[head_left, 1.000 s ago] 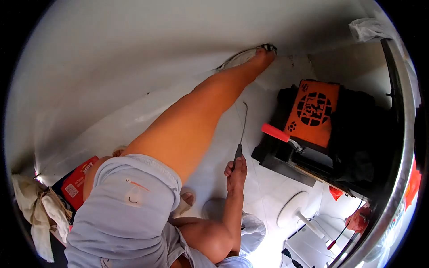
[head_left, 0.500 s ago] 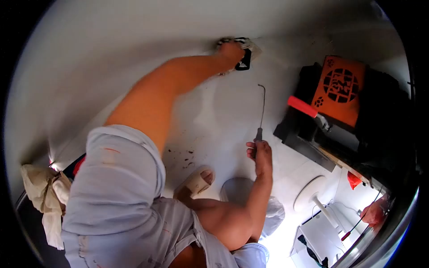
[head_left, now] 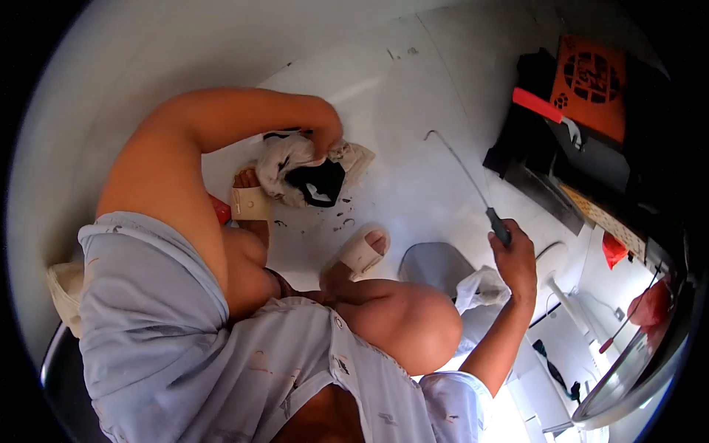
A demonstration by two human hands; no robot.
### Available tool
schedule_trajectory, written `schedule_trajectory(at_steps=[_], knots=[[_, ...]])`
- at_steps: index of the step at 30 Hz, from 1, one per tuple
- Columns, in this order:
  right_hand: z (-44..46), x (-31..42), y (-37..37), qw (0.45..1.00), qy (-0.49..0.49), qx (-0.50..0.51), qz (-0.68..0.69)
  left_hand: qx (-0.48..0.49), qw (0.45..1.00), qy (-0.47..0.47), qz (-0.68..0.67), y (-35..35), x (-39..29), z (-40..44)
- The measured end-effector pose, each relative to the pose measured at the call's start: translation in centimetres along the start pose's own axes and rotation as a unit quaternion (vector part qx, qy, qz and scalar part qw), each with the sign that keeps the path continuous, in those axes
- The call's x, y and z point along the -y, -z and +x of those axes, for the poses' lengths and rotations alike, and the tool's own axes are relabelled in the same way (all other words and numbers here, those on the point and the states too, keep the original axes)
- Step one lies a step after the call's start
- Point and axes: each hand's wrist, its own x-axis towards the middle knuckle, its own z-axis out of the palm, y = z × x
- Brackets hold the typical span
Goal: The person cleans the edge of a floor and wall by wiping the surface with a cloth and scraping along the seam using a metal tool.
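My left hand (head_left: 325,138) is closed on a crumpled bundle of rags (head_left: 284,162), pale with black pieces. It is low over the floor beside my sandalled foot. My right hand (head_left: 515,255) grips a hook tool (head_left: 464,168) by its dark handle. The tool's thin metal shaft points up and left, away from my body, and ends in a small bent tip that touches nothing.
Dark crumbs (head_left: 343,219) lie on the pale floor (head_left: 399,170) near my sandals (head_left: 362,255). At right, an orange panel (head_left: 588,81) and a red-handled tool (head_left: 538,105) sit on dark equipment. A grey bin (head_left: 436,267) and a plastic bag (head_left: 481,289) stand beside my knee.
My left hand has brought the rags closer to my feet, down and to the left in view. My right hand has shifted right with the hook tool. The camera view has turned too.
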Motion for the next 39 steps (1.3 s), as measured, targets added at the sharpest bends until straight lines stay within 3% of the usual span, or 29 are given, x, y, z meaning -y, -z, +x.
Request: schedule_trajectory(at_steps=[2, 3, 5, 7, 8, 9, 10, 12, 16, 21, 22, 24, 26, 27, 31, 33, 36, 39], knots=[[-0.9, -2.0, -0.1, 0.999, -0.020, -0.034, 0.023, 0.005, 1.000, 0.025, -0.008, 4.4, -1.7, 0.8], [-1.4, -3.1, -0.3, 0.997, -0.008, -0.059, 0.052, -0.071, 0.996, 0.006, -0.046, 5.7, -2.6, 1.2], [-2.3, -4.8, -0.4, 0.993, -0.036, -0.089, 0.066, -0.241, 0.938, -0.165, -0.186, 7.4, -6.6, 2.5], [-3.6, -5.6, 0.4, 0.988, -0.073, -0.106, 0.081, -0.222, 0.874, -0.255, -0.350, 8.7, -14.0, 3.9], [-4.2, -5.9, 0.9, 0.986, -0.093, -0.109, 0.086, -0.136, 0.852, -0.261, -0.433, 9.5, -18.0, 3.4], [-4.8, -5.8, 1.3, 0.985, -0.102, -0.123, 0.064, -0.147, 0.855, -0.268, -0.419, 10.0, -21.7, 2.9], [-5.4, -6.3, 1.6, 0.983, -0.113, -0.131, 0.059, -0.183, 0.837, -0.332, -0.396, 9.7, -25.2, 5.6], [-6.4, -7.2, 2.0, 0.980, -0.129, -0.145, 0.046, -0.202, 0.816, -0.320, -0.438, 10.0, -30.9, 5.5], [-7.9, -9.0, 1.9, 0.971, -0.152, -0.185, 0.008, -0.245, 0.845, -0.242, -0.409, 10.1, -36.6, 8.3], [-8.1, -13.2, 0.8, 0.967, -0.213, -0.140, 0.021, -0.304, 0.866, -0.233, -0.322, 9.9, -36.2, 8.6], [-8.2, -13.9, 0.7, 0.967, -0.213, -0.136, 0.019, -0.281, 0.859, -0.234, -0.358, 10.2, -35.3, 8.1], [-8.1, -15.2, 0.7, 0.969, -0.210, -0.127, 0.016, -0.238, 0.838, -0.233, -0.431, 11.3, -31.7, 6.6], [-8.1, -16.6, 0.8, 0.969, -0.198, -0.141, 0.045, -0.287, 0.804, -0.178, -0.490, 11.4, -28.8, 6.1], [-8.1, -17.4, 0.8, 0.968, -0.190, -0.147, 0.073, -0.255, 0.803, -0.179, -0.508, 11.9, -26.8, 4.8], [-7.6, -19.0, 0.6, 0.960, -0.195, -0.129, 0.152, -0.311, 0.780, -0.131, -0.527, 12.9, -21.3, -1.1], [-7.0, -18.2, 1.0, 0.954, -0.213, -0.112, 0.178, -0.374, 0.795, -0.139, -0.457, 13.1, -18.0, -3.0], [-7.1, -18.1, 0.8, 0.954, -0.223, -0.108, 0.169, -0.340, 0.789, -0.085, -0.504, 13.2, -13.6, -7.3], [-7.6, -18.8, -0.2, 0.946, -0.210, -0.105, 0.223, -0.402, 0.756, -0.074, -0.511, 12.9, -8.8, -10.5]])
